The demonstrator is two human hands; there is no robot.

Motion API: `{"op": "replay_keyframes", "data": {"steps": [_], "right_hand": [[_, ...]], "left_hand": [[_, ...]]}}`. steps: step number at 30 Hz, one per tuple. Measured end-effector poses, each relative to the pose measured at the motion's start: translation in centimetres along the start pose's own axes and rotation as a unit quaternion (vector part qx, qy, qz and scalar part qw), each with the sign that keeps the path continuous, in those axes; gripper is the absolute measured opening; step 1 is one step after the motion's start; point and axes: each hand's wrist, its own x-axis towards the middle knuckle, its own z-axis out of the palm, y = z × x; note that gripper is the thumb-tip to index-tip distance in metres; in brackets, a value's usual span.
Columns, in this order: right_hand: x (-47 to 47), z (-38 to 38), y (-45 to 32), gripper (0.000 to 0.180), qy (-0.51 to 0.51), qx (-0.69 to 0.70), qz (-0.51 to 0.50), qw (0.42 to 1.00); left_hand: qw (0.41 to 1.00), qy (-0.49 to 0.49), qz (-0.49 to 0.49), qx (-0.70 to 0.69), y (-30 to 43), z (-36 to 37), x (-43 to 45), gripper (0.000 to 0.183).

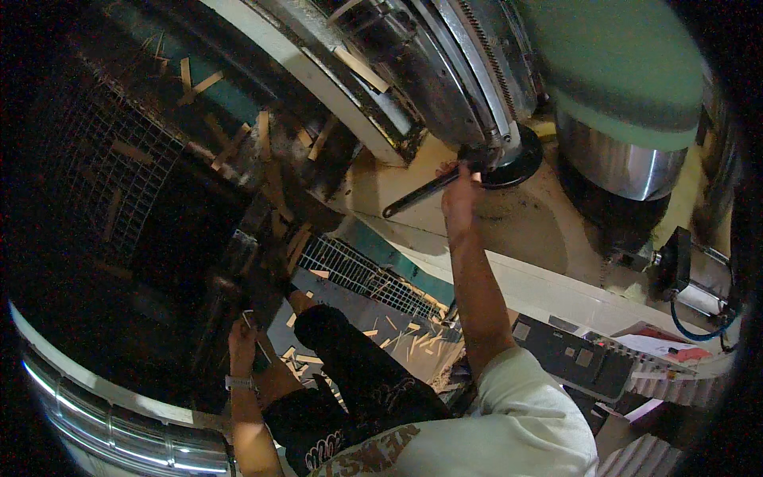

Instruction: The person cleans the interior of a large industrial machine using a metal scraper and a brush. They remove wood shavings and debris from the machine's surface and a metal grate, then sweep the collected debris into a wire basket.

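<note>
My right hand [462,183], slightly blurred, is closed around the upper end of a black handle [414,195] with a hole in its free end. The handle points left over a tan machine ledge [524,208], beside the foot of a toothed metal rack [492,59] and a round black base [524,158]. My fingers partly hide where the handle meets the machine. Lower left, my left hand [242,337] holds a thin, bent metal rod [263,350], perhaps a hex key. Dark machinery lies just beyond that hand.
Wood strips [202,86] litter the machine; offcuts [417,343] are scattered on the floor. Wire mesh [143,173] stands at left, with a floor grating [381,283] near my legs. A green-topped metal cylinder [626,155] and a pneumatic cylinder [694,271] with a blue hose are at right.
</note>
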Motion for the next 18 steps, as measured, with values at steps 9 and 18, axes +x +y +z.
{"op": "replay_keyframes", "data": {"steps": [9, 18], "right_hand": [[-6.8, 2.0, -0.5, 0.013, 0.009, 0.049, 0.031, 0.998], [-6.7, 0.6, -2.4, 0.035, 0.030, -0.026, 0.107, 0.993]], "left_hand": [[0.977, -0.009, 0.143, 0.158, 0.8, 0.0, 0.3, 0.018], [0.998, 0.003, 0.042, 0.046, 4.6, 1.4, -0.7, 0.025]]}}
